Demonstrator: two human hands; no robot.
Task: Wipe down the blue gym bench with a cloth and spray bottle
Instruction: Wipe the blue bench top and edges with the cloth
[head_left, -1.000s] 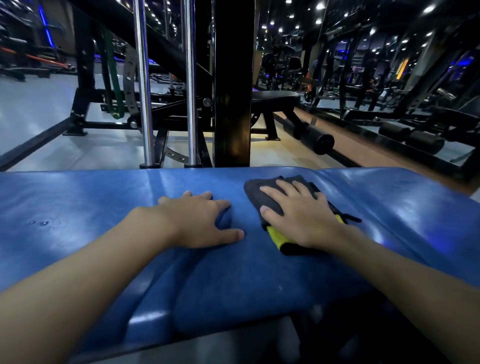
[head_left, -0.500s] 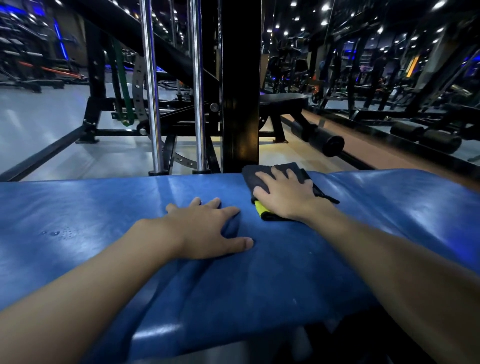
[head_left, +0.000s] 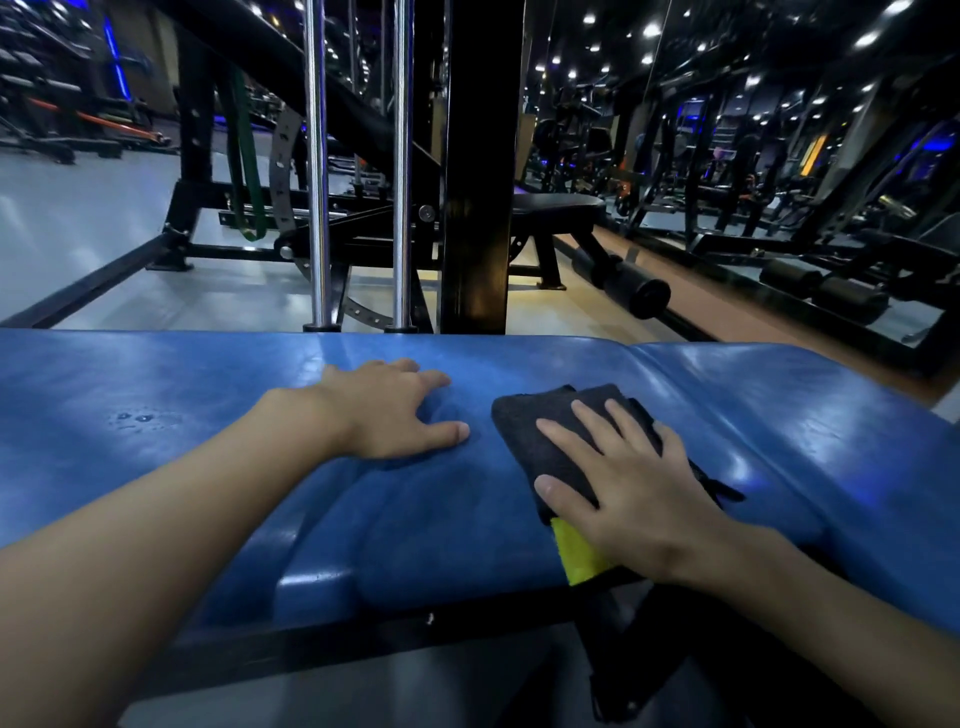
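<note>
**Two hands flat on the pad, cloth under the right**

Blue bench (head_left: 208, 395) runs across the view, left to right. Left hand (head_left: 384, 410) rests palm down near mid-pad, fingers loosely spread, thumb out to the right, holding nothing; its fingertips lie short of the far edge.

Right hand (head_left: 628, 488) presses flat on the folded dark cloth (head_left: 540, 436), fingers straight and spread, thumb out to the left on the fabric. The cloth lies on the bench just right of the left hand, not touching it. Its yellow underside (head_left: 576, 556) shows at the near end, right at the bench's near edge.

Bare pad extends far to the left, with a few droplets (head_left: 135, 417) on it, and to the right past the seam (head_left: 639, 358).

Beyond the far edge stand two chrome rods (head_left: 317, 182) and a black post (head_left: 475, 208).
</note>
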